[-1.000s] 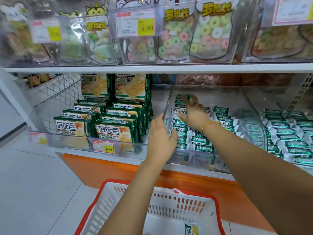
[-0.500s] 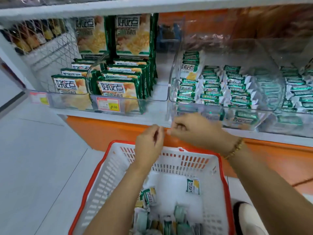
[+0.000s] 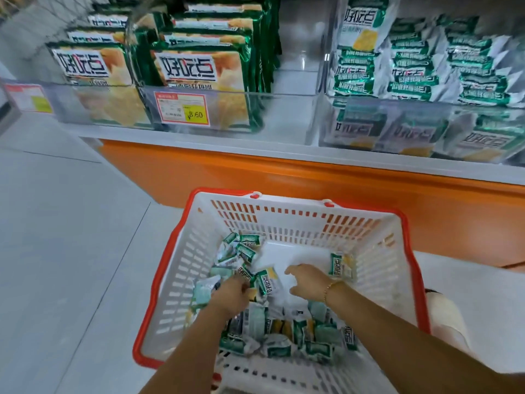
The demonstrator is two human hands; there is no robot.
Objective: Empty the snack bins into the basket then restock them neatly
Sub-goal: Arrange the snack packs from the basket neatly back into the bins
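1. A white slotted shopping basket (image 3: 181, 231) with a red-orange rim is seen on the pale tiled floor (image 3: 71, 223), just in front of the orange base (image 3: 284, 177) of the shelf unit
2. Small green-and-silver snack packets (image 3: 272, 334) are heaped in the near and left parts of the basket; one lone packet (image 3: 339, 265) is set apart from the heap, close to the right wall
3. Both forearms are reached down into the basket from its near edge
4. The left hand (image 3: 233, 294) is lowered onto the left of the heap with its fingers curled among the packets; a yellow-and-green packet (image 3: 267, 281) is met at the fingertips, but whether anything is actually pinched cannot be told, the hand being blurred
5. The right hand (image 3: 308, 280) is held over the bare white middle of the basket floor, thumb and fingers loosely spread, and nothing is held in it; a gold bracelet (image 3: 331, 288) is worn at its wrist
6. On the shelf above, the right clear bin (image 3: 426, 123) is filled with rows of small green packets, and more are seen through its front wall
7. Further left, the left clear bin (image 3: 284, 115) is stocked with large green bags (image 3: 199, 69) stood upright one behind another
8. A red-bordered price tag (image 3: 181, 109) with a yellow patch is fixed to the front of that bin
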